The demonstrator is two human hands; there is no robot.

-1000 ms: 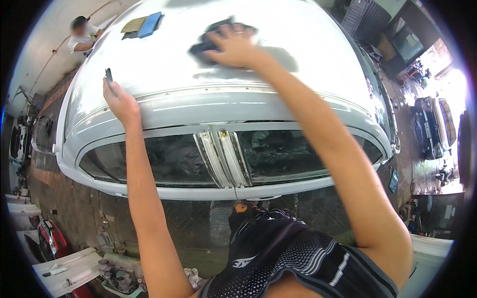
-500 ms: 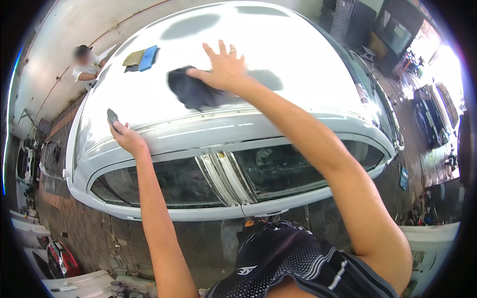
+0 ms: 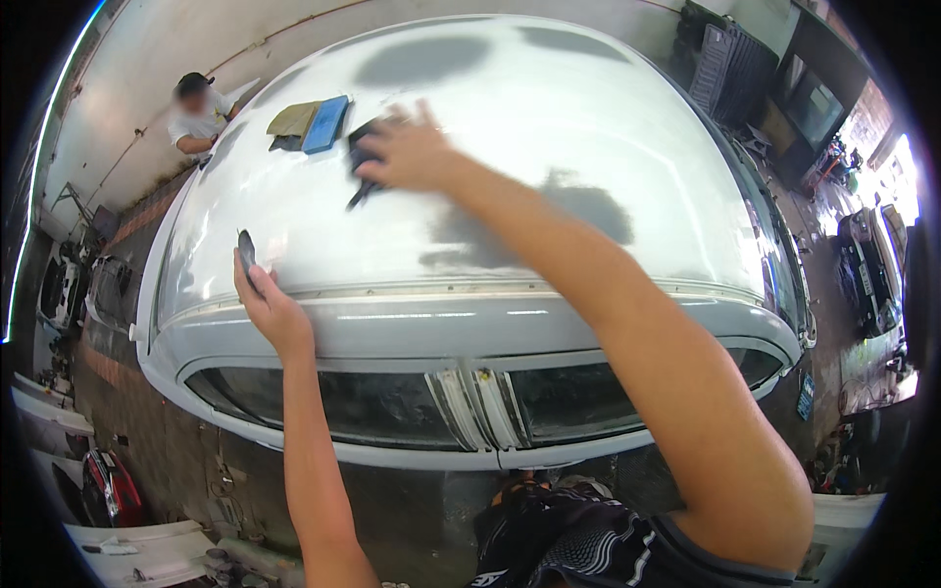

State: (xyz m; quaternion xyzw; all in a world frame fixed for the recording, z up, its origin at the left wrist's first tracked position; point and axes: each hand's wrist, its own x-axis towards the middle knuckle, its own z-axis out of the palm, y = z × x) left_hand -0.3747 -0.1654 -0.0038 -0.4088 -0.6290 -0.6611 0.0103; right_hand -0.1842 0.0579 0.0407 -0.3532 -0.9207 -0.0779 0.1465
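The largest item is the pale vehicle (image 3: 392, 339), standing side-on before me. Its white roof (image 3: 529, 127) carries dull grey patches, among them a far one (image 3: 421, 61) and a near one (image 3: 585, 218) partly behind my forearm. Past the roof's far left edge, a co-worker in a white shirt (image 3: 199, 122) stands near the body.

My right hand (image 3: 407, 152) is stretched over the roof's middle, palm down, fingers spread and blurred by movement. Under it is a black cloth (image 3: 360, 144), on the roof left of the near patch; I judge the flat palm serves to spread pressure. Whether any finger grips the cloth cannot be told.

My left hand (image 3: 274, 309), near the roof's closer edge, is closed on a thin dark flat piece (image 3: 247, 257), tilted upward, presumably to keep it off the surface. A blue block (image 3: 326, 125) and a tan sheet (image 3: 293, 120) lie together beyond, probably parked within reach.
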